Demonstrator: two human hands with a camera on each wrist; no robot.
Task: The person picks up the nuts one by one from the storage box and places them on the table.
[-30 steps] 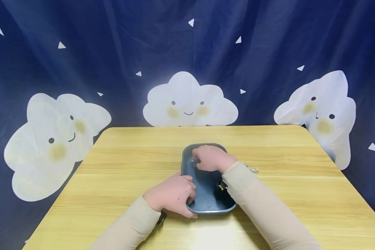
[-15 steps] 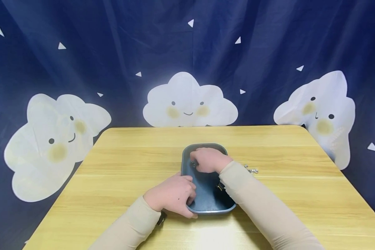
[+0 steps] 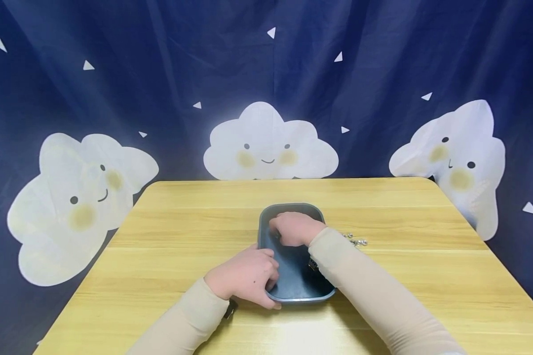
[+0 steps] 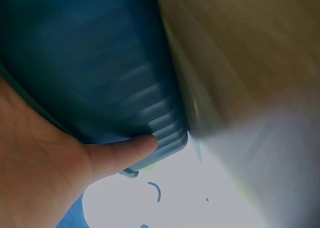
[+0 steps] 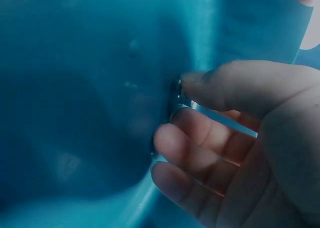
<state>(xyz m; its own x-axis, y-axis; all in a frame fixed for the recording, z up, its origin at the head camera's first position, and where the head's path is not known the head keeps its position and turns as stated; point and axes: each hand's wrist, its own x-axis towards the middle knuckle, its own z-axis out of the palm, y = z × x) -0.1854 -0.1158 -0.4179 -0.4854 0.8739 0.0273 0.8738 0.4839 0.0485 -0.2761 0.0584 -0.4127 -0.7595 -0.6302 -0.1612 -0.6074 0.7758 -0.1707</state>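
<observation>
A dark blue plastic bin (image 3: 295,276) with rounded corners stands on the table. My left hand (image 3: 246,276) grips its near left side, fingers over the rim; in the left wrist view the thumb (image 4: 127,153) lies along the ribbed outer wall. My right hand (image 3: 297,228) reaches down inside the far part of the bin with curled fingers. In the right wrist view, the thumb and index finger pinch a small shiny metal piece (image 5: 179,88) low by the bin's wall. The other fingers curl below it, near the bin floor. From the head view the hand hides this piece.
Several small shiny metal pieces (image 3: 359,242) lie on the wooden table (image 3: 182,222) just right of the bin, partly behind the right sleeve (image 3: 360,276). A dark blue curtain (image 3: 266,59) with printed clouds hangs behind the table.
My right hand has shifted slightly left and toward me, lower in the bin. Small metal pieces that showed beside its fingers are now covered by it. The left hand and bin stay put.
</observation>
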